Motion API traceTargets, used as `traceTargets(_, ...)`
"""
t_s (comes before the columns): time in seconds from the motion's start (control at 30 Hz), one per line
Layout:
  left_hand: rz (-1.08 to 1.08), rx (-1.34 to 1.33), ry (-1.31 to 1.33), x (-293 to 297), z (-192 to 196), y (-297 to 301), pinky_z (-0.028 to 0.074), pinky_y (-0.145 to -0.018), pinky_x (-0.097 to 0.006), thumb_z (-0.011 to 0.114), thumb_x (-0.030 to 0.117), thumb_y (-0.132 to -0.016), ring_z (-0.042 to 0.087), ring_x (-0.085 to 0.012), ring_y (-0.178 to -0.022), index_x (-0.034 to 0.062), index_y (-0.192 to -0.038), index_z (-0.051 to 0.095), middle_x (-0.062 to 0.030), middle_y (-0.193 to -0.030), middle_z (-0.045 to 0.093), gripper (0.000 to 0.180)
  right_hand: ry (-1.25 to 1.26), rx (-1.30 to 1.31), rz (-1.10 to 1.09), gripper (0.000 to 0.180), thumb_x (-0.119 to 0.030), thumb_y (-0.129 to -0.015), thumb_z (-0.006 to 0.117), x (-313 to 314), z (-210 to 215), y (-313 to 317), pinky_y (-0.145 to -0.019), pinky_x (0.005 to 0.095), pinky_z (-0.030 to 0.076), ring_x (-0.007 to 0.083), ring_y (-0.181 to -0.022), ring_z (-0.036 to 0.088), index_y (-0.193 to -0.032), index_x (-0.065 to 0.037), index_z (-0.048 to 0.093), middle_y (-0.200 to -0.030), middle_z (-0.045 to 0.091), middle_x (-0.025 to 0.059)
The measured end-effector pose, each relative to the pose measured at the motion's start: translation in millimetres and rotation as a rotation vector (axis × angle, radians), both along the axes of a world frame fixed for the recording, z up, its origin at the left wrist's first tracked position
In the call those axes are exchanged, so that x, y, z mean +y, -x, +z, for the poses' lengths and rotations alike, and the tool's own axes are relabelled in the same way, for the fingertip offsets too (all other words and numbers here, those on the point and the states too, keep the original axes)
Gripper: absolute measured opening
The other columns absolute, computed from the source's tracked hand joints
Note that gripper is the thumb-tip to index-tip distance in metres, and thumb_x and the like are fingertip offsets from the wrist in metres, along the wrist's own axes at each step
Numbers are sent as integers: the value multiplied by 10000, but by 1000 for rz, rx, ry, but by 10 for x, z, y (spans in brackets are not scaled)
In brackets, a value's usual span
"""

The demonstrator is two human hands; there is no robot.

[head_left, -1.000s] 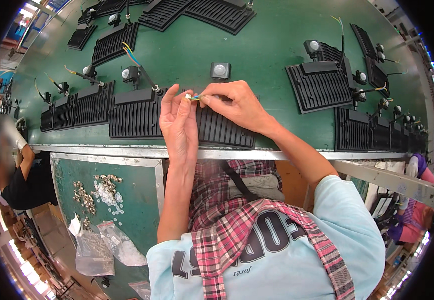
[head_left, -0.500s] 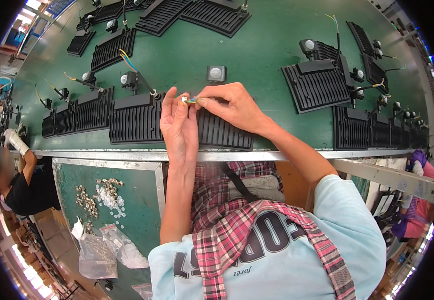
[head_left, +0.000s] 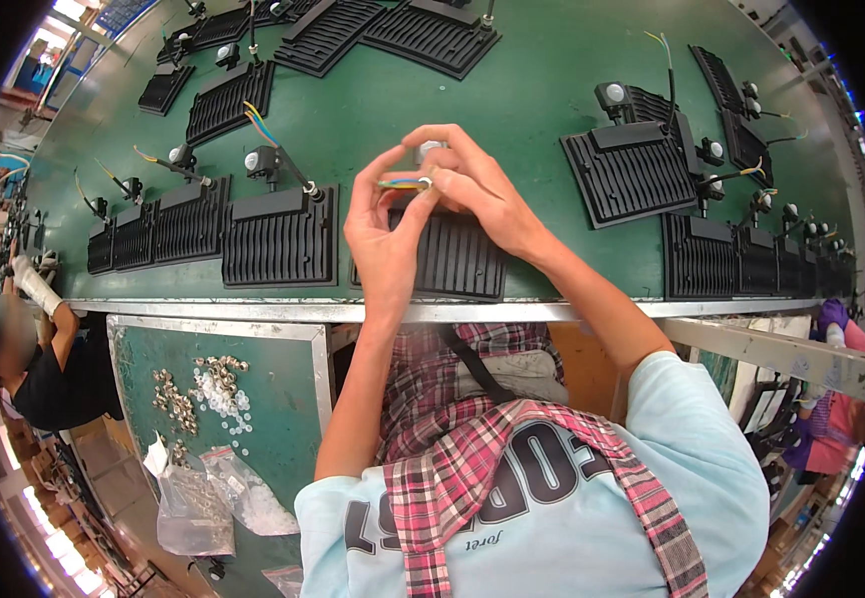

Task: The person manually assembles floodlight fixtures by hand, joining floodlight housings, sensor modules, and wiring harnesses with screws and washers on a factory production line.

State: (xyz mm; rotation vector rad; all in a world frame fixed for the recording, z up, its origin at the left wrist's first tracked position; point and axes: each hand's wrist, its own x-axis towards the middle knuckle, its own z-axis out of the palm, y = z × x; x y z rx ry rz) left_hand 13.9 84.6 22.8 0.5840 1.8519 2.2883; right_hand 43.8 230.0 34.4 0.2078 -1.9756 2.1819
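Both hands meet above a black ribbed lamp housing at the near edge of the green work surface. My left hand pinches the end of a thin bundle of coloured wires. My right hand grips a small silver fitting on that wire end, with a round white sensor part just behind its fingers. The wires seem to run from the housing underneath, mostly hidden by the hands.
Several more black ribbed housings with sensor heads and loose wires lie across the green surface, such as one to the left and one to the right. A lower green tray holds small metal and white parts and plastic bags. Another person sits at far left.
The two hands have stayed together on the wire end, their fingers shifting slightly on the small fitting. The view has drifted a little downward.
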Motion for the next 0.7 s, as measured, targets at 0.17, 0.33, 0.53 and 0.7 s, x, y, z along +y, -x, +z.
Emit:
traceTargets(0.17,138,364,390,102,-8,-161,390,-1056,-424,819,176,-743,471,-265,-1257,10,-1380,446,-144,-1351,493,756,-222,-9,-177,244,-148,-983,544,328,218,-96,-688,252,440,93,-780,534,-1053,5,722,-843,594,17)
traceTargets(0.33,-68,683,730,108,-258,-532,252,-1167,-498,812,254,-721,321,-349,-1398,-11,-1421,399,-188,-1471,364,855,-698,-137,-148,186,-132,-892,656,707,548,-244,-797,299,482,159,-874,627,-989,11,725,-921,688,79)
traceTargets(0.53,-108,808,910,206,-342,-551,183,-1183,-554,702,306,-778,253,-332,-1453,-24,-1422,391,-154,-1514,334,788,-684,-331,50,191,-172,-831,730,850,24,-207,-691,305,484,152,-734,594,-954,-28,709,-826,674,70)
traceTargets(0.7,12,800,1068,79,-359,-304,153,-1160,-594,698,305,-759,265,-318,-1449,43,-1429,389,-129,-1507,355,783,-820,-146,-224,235,-172,-867,707,646,-49,-400,-737,361,488,241,-830,614,-1055,-35,666,-862,643,94)
